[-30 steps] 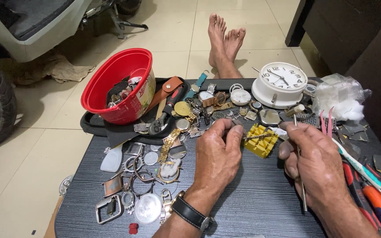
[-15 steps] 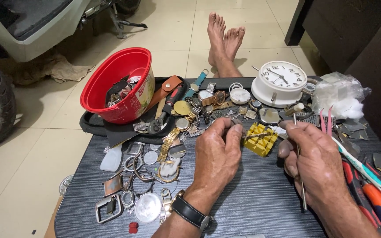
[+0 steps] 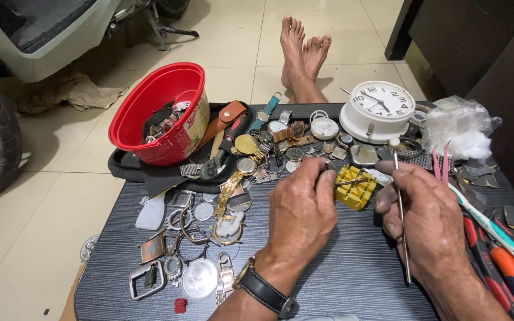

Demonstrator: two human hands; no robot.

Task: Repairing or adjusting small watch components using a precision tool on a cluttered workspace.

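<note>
Left hand (image 3: 301, 208) curls narrowly beside a yellow holder block (image 3: 355, 187) at its two o'clock, best kept steady, while right hand (image 3: 423, 217) grips a thin metal tool (image 3: 401, 220).

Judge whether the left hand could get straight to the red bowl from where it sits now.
Probably yes. The left hand rests on the dark table beside the yellow block, and the red bowl stands open up-left. Only low watch parts lie between, nothing tall.
</note>
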